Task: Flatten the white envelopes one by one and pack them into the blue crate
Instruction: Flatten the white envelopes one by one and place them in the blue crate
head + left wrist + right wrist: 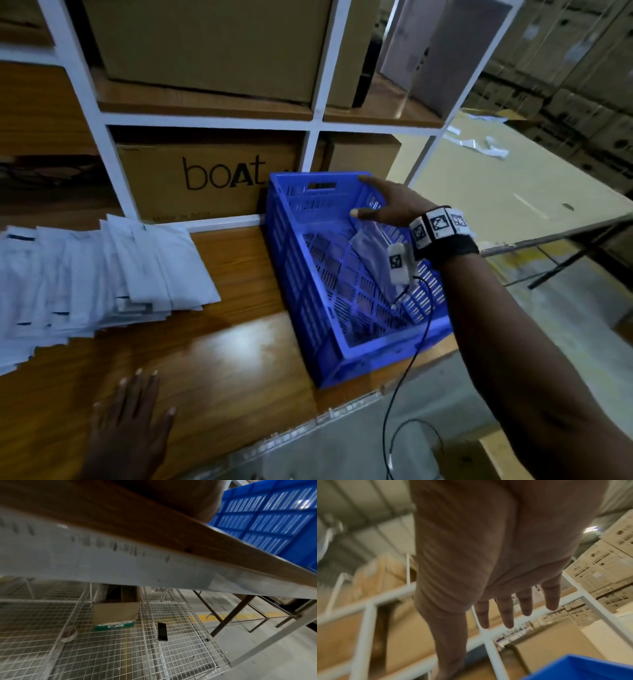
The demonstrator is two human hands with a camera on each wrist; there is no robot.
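The blue slatted crate (342, 356) stands on the right end of the wooden table (239, 342). Inside it, one pale envelope (366, 246) leans against the right wall. My right hand (380, 202) hovers over the crate's far right corner with fingers straight and spread, holding nothing; the right wrist view shows the same bare palm (513, 608) above the crate rim (582, 669). A fanned pile of white envelopes (102, 274) lies at the table's left. Near the front edge my left hand (137, 404) lies flat on the wood with fingers spread. The crate's side (267, 520) shows in the left wrist view.
Behind the table stands a white-framed shelf with cardboard boxes, one marked "boat" (205, 178). A black cable (411, 359) hangs from my right wrist past the table edge. Under the table a wire mesh shelf (171, 662) holds a cardboard box (116, 612) and a black device (162, 631).
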